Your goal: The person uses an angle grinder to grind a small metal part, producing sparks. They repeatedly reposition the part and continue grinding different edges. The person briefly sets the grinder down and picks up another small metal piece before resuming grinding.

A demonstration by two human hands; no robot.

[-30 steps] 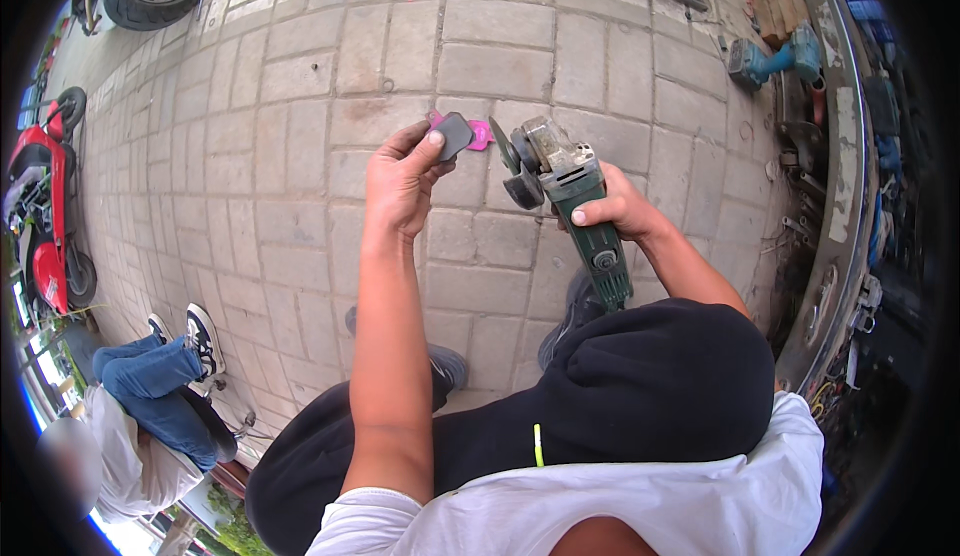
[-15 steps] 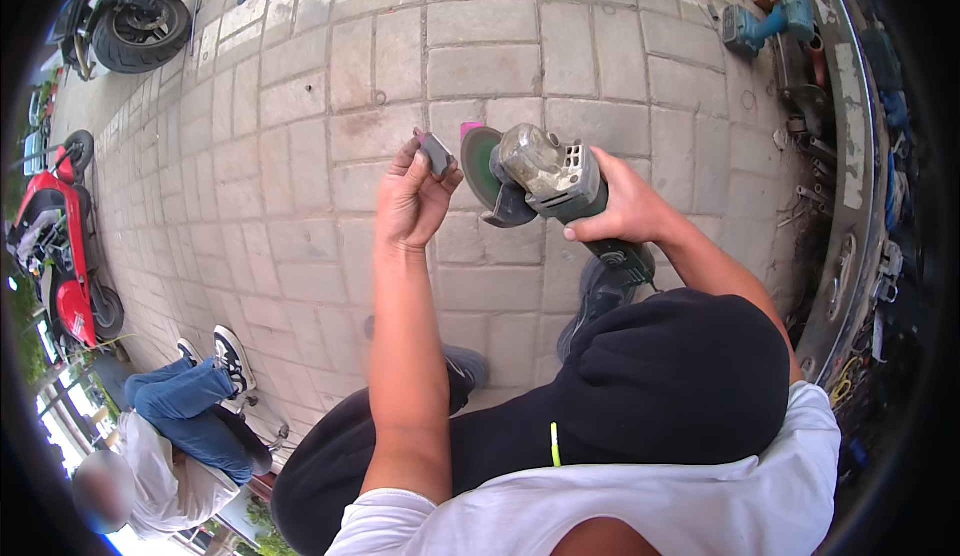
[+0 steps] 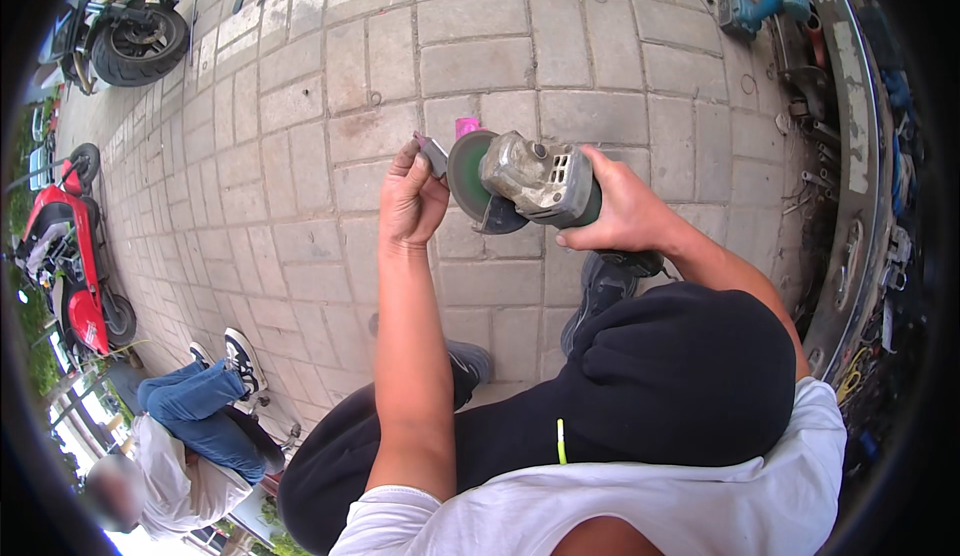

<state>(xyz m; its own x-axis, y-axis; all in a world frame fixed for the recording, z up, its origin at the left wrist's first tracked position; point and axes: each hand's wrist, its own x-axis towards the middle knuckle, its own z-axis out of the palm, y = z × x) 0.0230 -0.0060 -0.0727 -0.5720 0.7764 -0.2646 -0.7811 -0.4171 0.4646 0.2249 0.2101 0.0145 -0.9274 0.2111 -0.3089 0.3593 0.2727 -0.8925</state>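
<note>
Grinder (image 3: 525,173), one, fills right hand (image 3: 625,206); left hand (image 3: 411,203) pinches one pad (image 3: 434,157).

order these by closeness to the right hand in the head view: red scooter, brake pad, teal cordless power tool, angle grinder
1. Angle grinder: in the right hand's own grip.
2. Brake pad: to the left, in the left hand.
3. Teal cordless power tool: upper right.
4. Red scooter: far left.
</note>
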